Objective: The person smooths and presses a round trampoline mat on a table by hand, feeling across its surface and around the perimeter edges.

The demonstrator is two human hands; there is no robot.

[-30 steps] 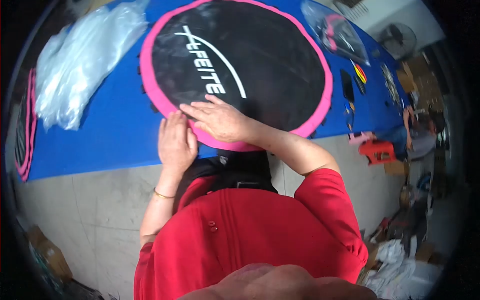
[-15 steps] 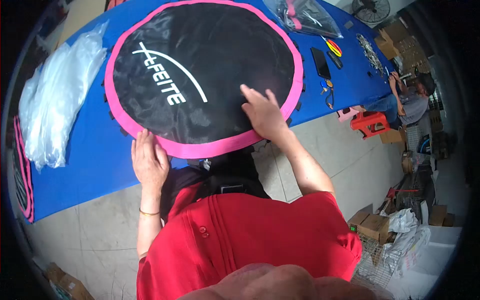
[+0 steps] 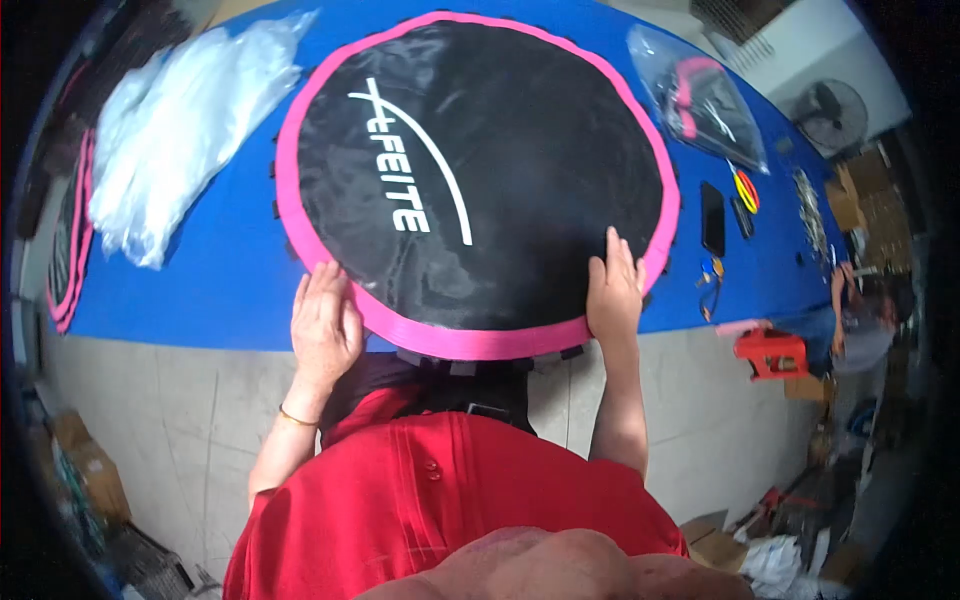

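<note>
A round black mat (image 3: 500, 170) with a pink border and white "FEITE" lettering lies on a blue table (image 3: 220, 280). Its near edge hangs a little over the table's front. My left hand (image 3: 323, 325) rests flat on the pink border at the near left. My right hand (image 3: 613, 290) lies flat on the mat's near right edge, fingers together and pointing away from me. Neither hand grips anything.
Clear plastic bags (image 3: 180, 120) are piled at the table's left, and another pink-edged mat (image 3: 68, 240) hangs off the left end. A bagged item (image 3: 700, 100), a phone (image 3: 712, 218) and small tools lie at the right. A red stool (image 3: 770, 352) and a seated person (image 3: 865, 320) are beyond.
My right hand slid from the mat's left near edge across to its right near edge. My left hand stayed on the pink border. The mat now overhangs the table's front.
</note>
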